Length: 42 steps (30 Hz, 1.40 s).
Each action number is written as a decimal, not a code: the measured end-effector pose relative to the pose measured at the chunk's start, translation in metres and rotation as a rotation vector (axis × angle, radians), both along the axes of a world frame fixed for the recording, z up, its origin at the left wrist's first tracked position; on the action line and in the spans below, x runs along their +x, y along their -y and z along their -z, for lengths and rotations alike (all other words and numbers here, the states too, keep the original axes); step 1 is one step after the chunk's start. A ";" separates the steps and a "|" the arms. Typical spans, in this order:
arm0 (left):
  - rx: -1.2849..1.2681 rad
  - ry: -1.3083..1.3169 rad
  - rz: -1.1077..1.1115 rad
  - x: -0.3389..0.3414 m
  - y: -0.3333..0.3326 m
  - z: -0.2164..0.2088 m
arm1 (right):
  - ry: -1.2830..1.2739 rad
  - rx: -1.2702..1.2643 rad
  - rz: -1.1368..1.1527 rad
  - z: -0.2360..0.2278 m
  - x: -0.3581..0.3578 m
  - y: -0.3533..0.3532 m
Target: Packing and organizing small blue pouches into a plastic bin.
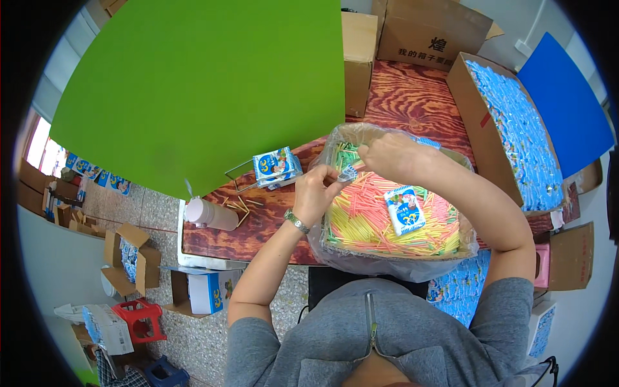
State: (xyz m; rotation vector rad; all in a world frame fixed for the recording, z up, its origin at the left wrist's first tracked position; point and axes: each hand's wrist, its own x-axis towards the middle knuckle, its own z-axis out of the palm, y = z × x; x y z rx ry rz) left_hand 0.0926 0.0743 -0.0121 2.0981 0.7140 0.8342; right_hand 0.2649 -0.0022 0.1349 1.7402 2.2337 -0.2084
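1. Head view, looking down: both forearms reaching up from the lower edge over a wooden table [412, 103] with a red-brown grain.
2. Left hand [316, 193], metal watch [296, 221] at the wrist, fingers curled, pinching one end of a small packet [348, 173].
3. Right hand [390, 155] closed on the other end of the same small packet, thumb and fingertips pressed together; both hands touching across it.
4. Small packet: tiny, pale blue and white, slightly crumpled, held above the left rim of the straw box; finer print too small to tell.
5. Straw box [393, 222]: cardboard, lined with a clear plastic bag, filled with thin straws in pink, yellow and green lying mostly side by side.
6. Second packet [405, 209]: blue and white with a cartoon picture, lying flat on the straws, near the right forearm.
7. Wire holder [242, 174] just left of the hands, bearing a stack of blue and white packets [276, 166].
8. White bottle [209, 214] on its side near the table's left edge, loose straws beside it.
9. Large open carton [509, 129] at the right, packed with light blue packets.
10. Red stool [138, 319] and open boxes on the floor, lower left.
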 end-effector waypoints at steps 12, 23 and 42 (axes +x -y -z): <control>0.136 0.064 0.188 0.076 -0.005 0.001 | -0.472 0.551 0.208 0.070 0.087 0.029; -0.145 -0.065 0.287 0.141 -0.037 0.060 | -0.434 0.650 0.514 0.132 0.116 0.095; 0.035 -0.030 -0.069 0.129 -0.028 0.046 | -0.418 0.388 0.703 0.167 0.075 0.123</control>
